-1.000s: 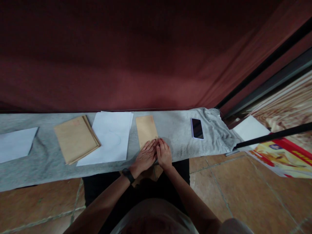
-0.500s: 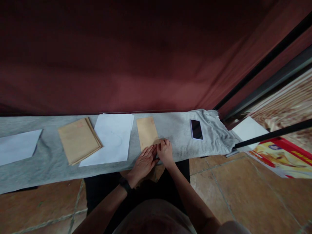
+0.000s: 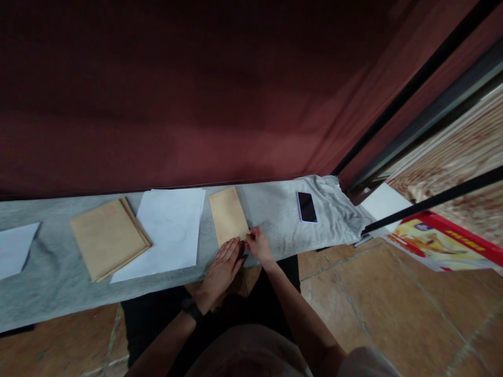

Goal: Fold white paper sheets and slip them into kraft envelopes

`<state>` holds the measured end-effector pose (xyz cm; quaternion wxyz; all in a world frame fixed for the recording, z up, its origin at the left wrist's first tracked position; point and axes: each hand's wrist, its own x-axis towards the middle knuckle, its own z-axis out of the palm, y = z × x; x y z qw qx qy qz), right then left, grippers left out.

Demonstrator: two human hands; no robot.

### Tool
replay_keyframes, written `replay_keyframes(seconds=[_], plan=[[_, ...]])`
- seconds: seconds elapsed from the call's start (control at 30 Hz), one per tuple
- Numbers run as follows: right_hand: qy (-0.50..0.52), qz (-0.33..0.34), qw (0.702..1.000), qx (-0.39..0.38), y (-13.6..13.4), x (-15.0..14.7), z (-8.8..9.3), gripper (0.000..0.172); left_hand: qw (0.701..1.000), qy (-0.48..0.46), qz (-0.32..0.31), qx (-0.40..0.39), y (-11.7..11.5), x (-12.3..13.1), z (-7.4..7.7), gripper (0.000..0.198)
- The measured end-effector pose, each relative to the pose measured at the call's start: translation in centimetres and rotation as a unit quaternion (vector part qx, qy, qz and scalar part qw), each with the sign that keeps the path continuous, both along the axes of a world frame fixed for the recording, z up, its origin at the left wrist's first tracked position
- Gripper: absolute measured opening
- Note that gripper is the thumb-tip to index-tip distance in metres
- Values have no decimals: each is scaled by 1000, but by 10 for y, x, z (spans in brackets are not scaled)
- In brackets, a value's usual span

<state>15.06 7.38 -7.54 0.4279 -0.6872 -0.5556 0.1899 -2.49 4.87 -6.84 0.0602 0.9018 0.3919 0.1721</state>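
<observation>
A brown paper envelope [image 3: 229, 213] lies lengthwise on the grey cloth in front of me. My left hand [image 3: 225, 263] rests flat on its near end, fingers stretched out, with a dark band on the wrist. Beside it, at the envelope's near right corner, my right hand [image 3: 258, 245] is closed in a pinch. Between the two hands shows a small pinkish bit, too small to name. What the right fingers grip is hidden.
Left of the envelope lie white paper sheets [image 3: 173, 230], partly under a stack of brown envelopes [image 3: 108, 235]. Another white sheet [image 3: 15, 248] is at far left. A phone [image 3: 307, 207] lies to the right, and a red-and-yellow box [image 3: 436, 243] stands beyond a black bar [image 3: 432, 201].
My right hand has shifted slightly away from the left hand, opening a gap where the pinkish bit shows. The left hand stays flat on the envelope. The whole view has turned a little.
</observation>
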Motion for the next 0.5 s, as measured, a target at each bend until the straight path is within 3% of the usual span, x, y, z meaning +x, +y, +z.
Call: replay_keyframes(seconds=[0.1,0.23,0.37,0.5], plan=[[128,-38,991,-22,0,11,2,9,1000,-16,17,2,-2,-1,3,55],[241,-111,964,-24,-1,59,14,18,999,-17,24,12,-2,-3,2,52],[293,-182,939,-17,-12,116,26,28,1000,3,8,18,-1,-3,0,50],[308,-234,922,-16,-26,150,29,34,1000,7,9,22,-2,-2,1,50]])
